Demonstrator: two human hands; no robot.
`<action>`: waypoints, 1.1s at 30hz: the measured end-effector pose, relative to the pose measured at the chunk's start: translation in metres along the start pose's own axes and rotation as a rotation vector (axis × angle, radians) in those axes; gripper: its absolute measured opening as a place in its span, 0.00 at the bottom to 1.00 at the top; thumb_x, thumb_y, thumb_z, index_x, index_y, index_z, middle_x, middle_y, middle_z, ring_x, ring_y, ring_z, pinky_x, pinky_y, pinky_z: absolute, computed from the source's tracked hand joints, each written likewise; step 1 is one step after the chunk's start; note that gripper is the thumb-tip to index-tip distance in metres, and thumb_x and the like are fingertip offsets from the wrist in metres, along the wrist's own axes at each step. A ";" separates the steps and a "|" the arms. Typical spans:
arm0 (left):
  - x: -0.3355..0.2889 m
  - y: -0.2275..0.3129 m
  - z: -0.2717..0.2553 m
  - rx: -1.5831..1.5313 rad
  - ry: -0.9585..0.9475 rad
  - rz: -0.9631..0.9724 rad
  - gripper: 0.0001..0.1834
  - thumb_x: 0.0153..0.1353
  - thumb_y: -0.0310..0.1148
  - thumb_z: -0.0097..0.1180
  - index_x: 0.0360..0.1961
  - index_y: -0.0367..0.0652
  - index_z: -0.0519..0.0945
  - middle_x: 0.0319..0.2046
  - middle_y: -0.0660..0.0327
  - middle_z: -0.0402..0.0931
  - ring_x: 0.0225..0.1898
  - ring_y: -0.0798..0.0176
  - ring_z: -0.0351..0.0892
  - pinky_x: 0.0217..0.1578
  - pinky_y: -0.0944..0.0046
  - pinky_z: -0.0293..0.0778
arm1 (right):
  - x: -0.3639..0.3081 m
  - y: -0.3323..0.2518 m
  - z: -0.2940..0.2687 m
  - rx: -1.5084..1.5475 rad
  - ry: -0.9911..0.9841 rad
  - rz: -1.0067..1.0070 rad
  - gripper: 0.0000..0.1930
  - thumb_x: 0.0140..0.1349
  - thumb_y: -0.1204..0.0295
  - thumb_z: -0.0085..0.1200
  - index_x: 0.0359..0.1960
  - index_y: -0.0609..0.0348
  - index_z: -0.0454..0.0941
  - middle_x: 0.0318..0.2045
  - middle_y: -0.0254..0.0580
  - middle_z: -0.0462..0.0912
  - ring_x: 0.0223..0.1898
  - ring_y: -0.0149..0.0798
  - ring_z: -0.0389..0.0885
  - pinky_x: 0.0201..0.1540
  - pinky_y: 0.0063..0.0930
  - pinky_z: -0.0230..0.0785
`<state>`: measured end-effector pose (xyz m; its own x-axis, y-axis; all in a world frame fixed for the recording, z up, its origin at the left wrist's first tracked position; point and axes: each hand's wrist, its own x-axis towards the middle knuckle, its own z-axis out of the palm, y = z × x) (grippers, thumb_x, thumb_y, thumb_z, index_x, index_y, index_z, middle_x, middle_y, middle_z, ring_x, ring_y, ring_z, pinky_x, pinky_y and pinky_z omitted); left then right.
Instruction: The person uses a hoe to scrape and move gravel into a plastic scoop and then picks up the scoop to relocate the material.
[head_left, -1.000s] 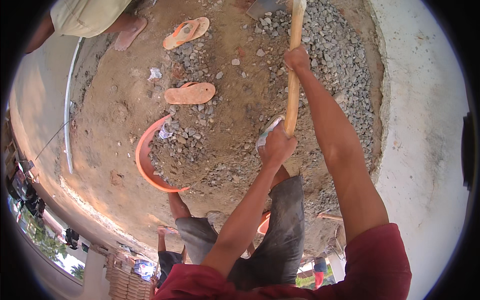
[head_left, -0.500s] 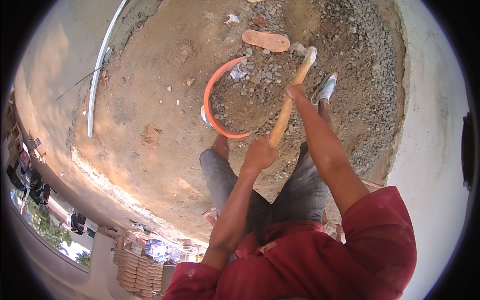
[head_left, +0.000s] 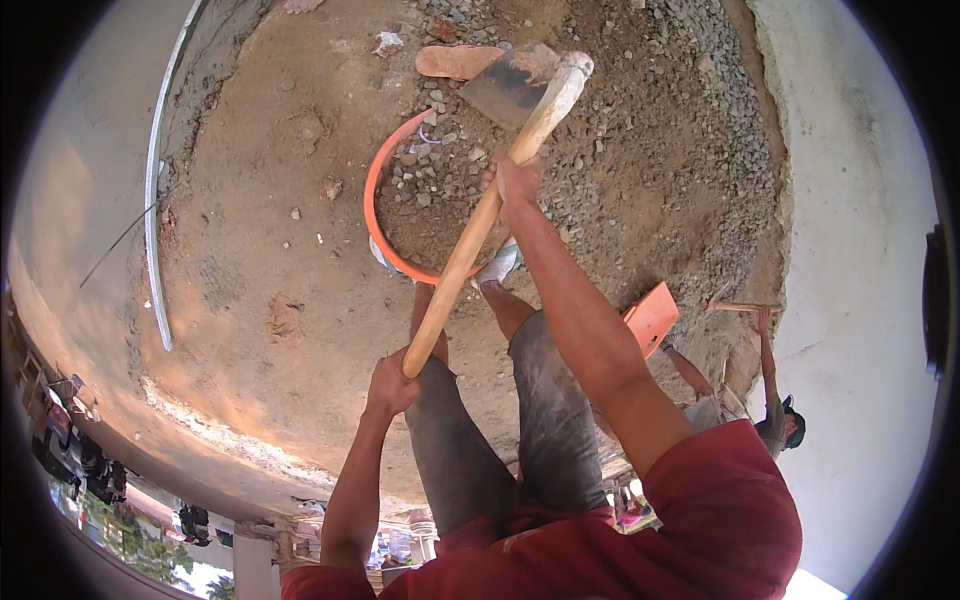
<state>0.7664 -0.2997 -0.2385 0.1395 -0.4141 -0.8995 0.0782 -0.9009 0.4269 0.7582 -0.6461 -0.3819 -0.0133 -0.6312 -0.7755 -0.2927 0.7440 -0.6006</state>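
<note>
Both my hands grip the pale wooden handle (head_left: 463, 255) of a hoe. My left hand (head_left: 392, 385) is wrapped round its lower end, in front of my thigh. Farther up, my right hand (head_left: 517, 180) is closed on the handle below the head. The hoe's dark, dirt-caked blade (head_left: 506, 90) is in view above the gravel and overlaps a reddish shoe-sole-shaped piece (head_left: 445, 62). An orange curved rim (head_left: 370, 195), apparently of a pan, lies at my feet around soil and stones; its right side is hard to make out.
Loose grey gravel (head_left: 690, 110) runs along the pale wall (head_left: 840, 200) on the right. At lower right a co-worker (head_left: 775, 425) reaches for a stick-like handle, with an orange pan (head_left: 652, 318) near another hand. A long metal strip (head_left: 152, 200) lies at left.
The hoe's head has lifted and turned, so its blade now shows. My left hand has moved left and down, and my right foot has stepped in beside the orange rim. The co-worker has come into view.
</note>
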 end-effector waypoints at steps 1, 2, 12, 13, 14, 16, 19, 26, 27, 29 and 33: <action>0.045 0.040 0.028 -0.118 0.056 0.078 0.19 0.49 0.24 0.56 0.46 0.40 0.80 0.37 0.39 0.82 0.43 0.33 0.80 0.44 0.42 0.76 | 0.043 -0.040 -0.003 -0.123 -0.034 -0.100 0.20 0.62 0.79 0.58 0.49 0.62 0.60 0.24 0.42 0.75 0.17 0.34 0.76 0.17 0.30 0.71; 0.096 0.077 0.054 -0.054 0.200 0.353 0.16 0.55 0.27 0.60 0.45 0.35 0.80 0.30 0.49 0.81 0.35 0.50 0.84 0.41 0.53 0.76 | 0.079 -0.080 -0.001 -0.246 -0.056 -0.226 0.20 0.62 0.79 0.57 0.50 0.64 0.59 0.24 0.43 0.75 0.18 0.35 0.77 0.17 0.31 0.73; 0.248 0.238 0.241 -0.861 -0.070 0.129 0.07 0.51 0.22 0.56 0.33 0.33 0.74 0.18 0.60 0.73 0.13 0.66 0.70 0.13 0.62 0.64 | 0.243 -0.085 -0.106 -1.535 0.100 -0.486 0.45 0.62 0.66 0.53 0.74 0.69 0.38 0.41 0.65 0.83 0.32 0.49 0.88 0.36 0.37 0.83; 0.228 0.229 0.246 -0.852 -0.112 0.067 0.07 0.51 0.22 0.56 0.33 0.34 0.74 0.18 0.61 0.74 0.13 0.67 0.71 0.14 0.62 0.64 | 0.237 -0.062 -0.126 -1.527 0.137 -0.459 0.47 0.60 0.67 0.55 0.74 0.67 0.36 0.41 0.65 0.84 0.36 0.52 0.87 0.38 0.38 0.83; 0.209 0.217 0.240 -0.832 -0.136 0.004 0.08 0.50 0.22 0.56 0.33 0.36 0.74 0.19 0.62 0.74 0.14 0.68 0.71 0.15 0.62 0.65 | 0.229 -0.049 -0.139 -1.505 0.159 -0.438 0.49 0.59 0.67 0.57 0.74 0.65 0.35 0.42 0.64 0.84 0.39 0.56 0.87 0.40 0.39 0.83; 0.177 0.199 0.179 -0.461 -0.061 -0.023 0.10 0.50 0.24 0.57 0.36 0.35 0.76 0.21 0.59 0.76 0.20 0.63 0.77 0.23 0.59 0.71 | 0.186 -0.045 -0.129 -1.143 0.025 -0.034 0.49 0.58 0.70 0.57 0.72 0.68 0.34 0.43 0.65 0.82 0.34 0.53 0.88 0.34 0.42 0.83; 0.129 0.183 0.127 -0.153 0.077 0.195 0.16 0.50 0.27 0.57 0.42 0.34 0.79 0.24 0.53 0.78 0.29 0.56 0.81 0.36 0.55 0.74 | 0.143 -0.038 -0.141 -0.602 -0.085 0.107 0.48 0.59 0.76 0.52 0.71 0.71 0.28 0.43 0.65 0.78 0.25 0.52 0.86 0.25 0.44 0.82; -0.050 0.073 0.014 0.104 -0.034 -0.050 0.11 0.46 0.24 0.56 0.34 0.35 0.75 0.21 0.55 0.72 0.25 0.60 0.73 0.31 0.60 0.72 | -0.027 0.040 -0.111 0.310 -0.140 0.418 0.22 0.62 0.75 0.61 0.53 0.60 0.63 0.37 0.46 0.76 0.32 0.44 0.84 0.33 0.38 0.84; -0.067 0.042 -0.002 0.131 -0.034 -0.123 0.11 0.46 0.22 0.56 0.33 0.35 0.74 0.21 0.57 0.72 0.24 0.62 0.72 0.29 0.61 0.71 | -0.055 0.049 -0.095 0.376 -0.134 0.522 0.18 0.63 0.75 0.59 0.50 0.61 0.64 0.36 0.45 0.77 0.32 0.42 0.84 0.31 0.38 0.82; -0.102 0.005 -0.021 0.093 -0.044 -0.180 0.10 0.46 0.21 0.54 0.32 0.36 0.75 0.20 0.62 0.71 0.23 0.69 0.69 0.27 0.65 0.70 | -0.100 0.070 -0.088 0.343 -0.182 0.464 0.17 0.63 0.76 0.58 0.48 0.60 0.64 0.34 0.43 0.76 0.31 0.39 0.83 0.30 0.36 0.81; -0.135 0.021 0.001 0.485 0.069 -0.098 0.09 0.45 0.26 0.57 0.31 0.39 0.78 0.17 0.52 0.74 0.21 0.52 0.79 0.26 0.58 0.75 | -0.129 0.075 -0.132 0.548 -0.118 0.530 0.16 0.63 0.75 0.58 0.47 0.60 0.64 0.29 0.41 0.76 0.26 0.37 0.81 0.29 0.34 0.80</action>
<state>0.7480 -0.2624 -0.1082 0.2205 -0.3295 -0.9181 -0.3718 -0.8986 0.2332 0.6114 -0.5375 -0.3010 0.0918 -0.1555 -0.9836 0.2401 0.9620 -0.1297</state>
